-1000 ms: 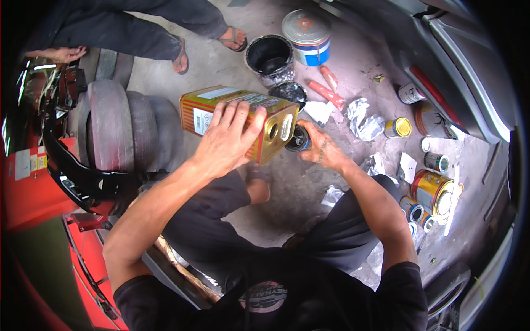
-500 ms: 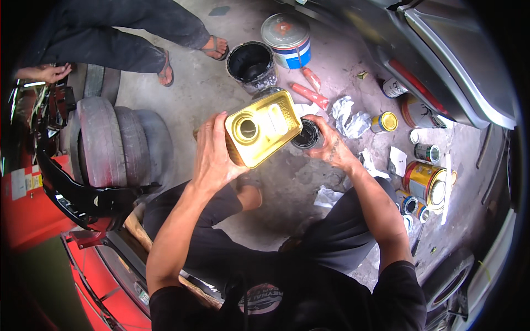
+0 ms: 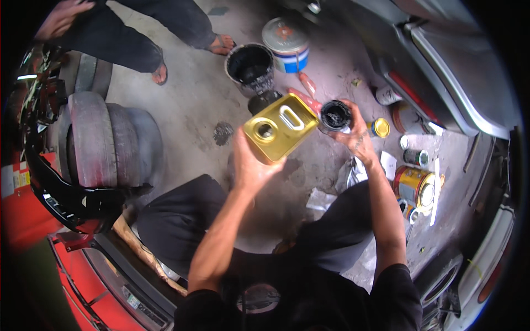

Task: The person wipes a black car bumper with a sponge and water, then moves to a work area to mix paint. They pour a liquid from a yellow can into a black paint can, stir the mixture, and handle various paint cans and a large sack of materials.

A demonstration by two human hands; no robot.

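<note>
My left hand (image 3: 254, 163) grips a rectangular gold metal tin (image 3: 279, 140), whose top faces the camera, showing an open round spout and a pale handle. My right hand (image 3: 355, 131) holds a small cup (image 3: 335, 116) with dark, glossy contents, just right of the tin's corner. Behind the tin stands a dark container (image 3: 259, 103), partly hidden. Red tubes (image 3: 303, 84) lie on the floor beyond.
A black bucket (image 3: 248, 64) and lidded pail (image 3: 285, 44) stand ahead. Tyres (image 3: 98, 140) and red car parts (image 3: 87, 276) are left. Paint cans (image 3: 414, 187) and a grey car panel (image 3: 441, 77) are right. Another person's legs (image 3: 121, 41) and hand (image 3: 61, 19) show upper left.
The tin has turned from lying sideways over the cup to top toward the camera. The cup moved right and up, away from the spout. The other person's hand rose.
</note>
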